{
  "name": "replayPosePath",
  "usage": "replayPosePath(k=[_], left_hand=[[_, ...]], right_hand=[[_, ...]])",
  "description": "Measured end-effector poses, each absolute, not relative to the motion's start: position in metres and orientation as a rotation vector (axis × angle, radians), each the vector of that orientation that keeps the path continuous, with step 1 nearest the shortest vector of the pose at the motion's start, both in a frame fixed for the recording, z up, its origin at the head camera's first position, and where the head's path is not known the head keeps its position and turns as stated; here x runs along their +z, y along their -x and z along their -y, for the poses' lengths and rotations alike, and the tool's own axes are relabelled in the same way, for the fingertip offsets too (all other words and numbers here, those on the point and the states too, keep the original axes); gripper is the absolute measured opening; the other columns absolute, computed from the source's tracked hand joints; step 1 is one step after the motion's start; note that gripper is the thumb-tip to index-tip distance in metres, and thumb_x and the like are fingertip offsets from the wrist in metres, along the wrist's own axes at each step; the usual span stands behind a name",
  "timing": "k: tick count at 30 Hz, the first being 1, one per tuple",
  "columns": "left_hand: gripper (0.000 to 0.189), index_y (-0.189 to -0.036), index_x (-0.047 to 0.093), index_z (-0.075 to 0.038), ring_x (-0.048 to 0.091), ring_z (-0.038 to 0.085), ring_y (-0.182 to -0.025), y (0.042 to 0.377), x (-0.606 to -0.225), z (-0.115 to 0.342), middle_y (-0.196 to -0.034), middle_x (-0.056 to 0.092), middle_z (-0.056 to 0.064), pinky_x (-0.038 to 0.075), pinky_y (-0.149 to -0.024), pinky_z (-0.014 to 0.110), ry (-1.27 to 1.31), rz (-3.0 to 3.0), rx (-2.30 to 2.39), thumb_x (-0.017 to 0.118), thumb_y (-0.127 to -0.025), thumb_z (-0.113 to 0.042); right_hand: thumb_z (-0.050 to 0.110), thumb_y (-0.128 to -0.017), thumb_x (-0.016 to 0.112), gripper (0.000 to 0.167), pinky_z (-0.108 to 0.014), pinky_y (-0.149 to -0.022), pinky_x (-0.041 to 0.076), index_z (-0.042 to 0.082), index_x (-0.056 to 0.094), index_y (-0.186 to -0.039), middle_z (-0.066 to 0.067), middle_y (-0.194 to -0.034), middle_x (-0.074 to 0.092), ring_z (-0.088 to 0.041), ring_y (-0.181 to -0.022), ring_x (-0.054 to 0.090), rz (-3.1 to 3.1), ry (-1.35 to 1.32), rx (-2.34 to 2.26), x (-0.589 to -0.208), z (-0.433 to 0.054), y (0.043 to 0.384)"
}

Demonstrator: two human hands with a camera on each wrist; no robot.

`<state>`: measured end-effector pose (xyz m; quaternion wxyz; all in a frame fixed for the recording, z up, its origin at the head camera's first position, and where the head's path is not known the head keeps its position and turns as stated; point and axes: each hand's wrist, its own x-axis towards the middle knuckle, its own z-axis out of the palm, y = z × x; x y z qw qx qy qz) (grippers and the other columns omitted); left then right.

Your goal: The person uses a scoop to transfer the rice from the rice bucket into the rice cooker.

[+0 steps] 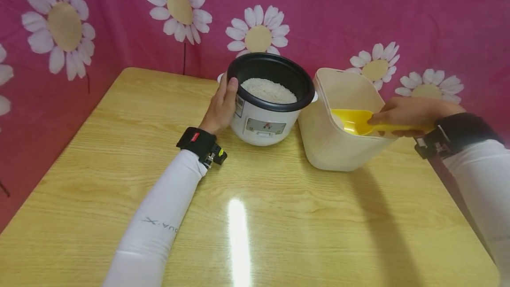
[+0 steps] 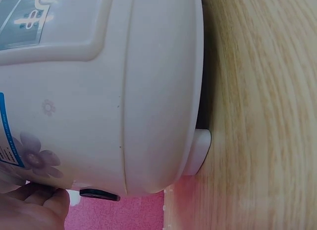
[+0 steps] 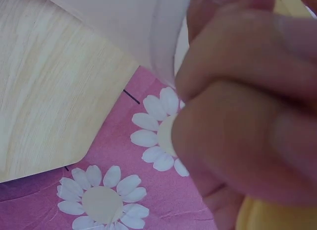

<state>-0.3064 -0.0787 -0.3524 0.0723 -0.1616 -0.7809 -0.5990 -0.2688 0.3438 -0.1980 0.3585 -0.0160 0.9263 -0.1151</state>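
A white rice cooker (image 1: 260, 128) with a dark inner pot (image 1: 292, 72) stands lidless on the table, and white rice (image 1: 268, 91) lies in the pot. My left hand (image 1: 223, 105) holds the cooker's left side, thumb up by the rim. In the left wrist view, the fingers (image 2: 37, 205) of that hand touch the cooker's side (image 2: 89, 116). My right hand (image 1: 414, 112) grips the handle of a yellow scoop (image 1: 354, 121), whose bowl is at the mouth of a cream plastic bin (image 1: 334, 147). In the right wrist view, curled fingers (image 3: 242, 136) cover much of the handle.
The bin stands just right of the cooker, near the back of the wooden table (image 1: 119, 154). A pink cloth with white flowers (image 1: 179, 8) hangs behind and at the left. The table's right edge runs below my right forearm.
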Motion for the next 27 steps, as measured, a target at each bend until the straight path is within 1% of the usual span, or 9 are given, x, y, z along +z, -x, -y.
replayPosePath(k=[5,12,18,24,27], left_hand=[[0.064,-0.166,0.009,-0.035,0.03,0.029,-0.158,0.305,-0.352,0.08,-0.172,0.027,0.002,0.022,-0.13,0.061,0.481,2.344,-1.8,0.022,-0.107,-0.055],[0.064,-0.167,0.008,-0.034,0.03,0.029,-0.158,0.305,-0.352,0.08,-0.173,0.027,0.004,0.022,-0.13,0.061,0.492,2.337,-1.796,0.023,-0.107,-0.053],[0.064,-0.166,0.009,-0.033,0.032,0.03,-0.157,0.304,-0.351,0.08,-0.172,0.028,0.005,0.023,-0.129,0.061,0.48,2.344,-1.792,0.022,-0.107,-0.053],[0.064,-0.166,0.008,-0.034,0.032,0.03,-0.157,0.304,-0.35,0.079,-0.172,0.028,0.004,0.024,-0.129,0.061,0.485,2.34,-1.803,0.022,-0.107,-0.054],[0.064,-0.166,0.008,-0.034,0.032,0.03,-0.157,0.304,-0.351,0.079,-0.172,0.028,0.004,0.024,-0.13,0.061,0.491,2.338,-1.801,0.022,-0.107,-0.055]], right_hand=[[0.054,-0.101,0.055,0.051,-0.025,-0.043,0.037,0.005,0.069,-0.102,0.003,-0.06,0.049,-0.015,-0.044,0.039,-2.402,0.025,-0.309,-0.195,-0.347,0.267],[0.056,-0.101,0.054,0.053,-0.026,-0.043,0.04,0.005,0.068,-0.098,0.003,-0.059,0.049,-0.015,-0.045,0.042,-2.423,-0.034,-0.36,-0.193,-0.354,0.262],[0.058,-0.102,0.051,0.056,-0.027,-0.043,0.04,0.004,0.067,-0.105,0.003,-0.06,0.05,-0.014,-0.045,0.044,-2.424,-0.068,-0.443,-0.191,-0.36,0.26],[0.061,-0.102,0.049,0.059,-0.027,-0.043,0.041,0.004,0.061,-0.106,0.004,-0.06,0.05,-0.015,-0.045,0.044,-2.432,-0.077,-0.46,-0.191,-0.369,0.257],[0.061,-0.103,0.048,0.059,-0.027,-0.043,0.042,0.004,0.06,-0.112,0.004,-0.059,0.048,-0.015,-0.045,0.042,-2.433,-0.081,-0.491,-0.191,-0.375,0.255]])
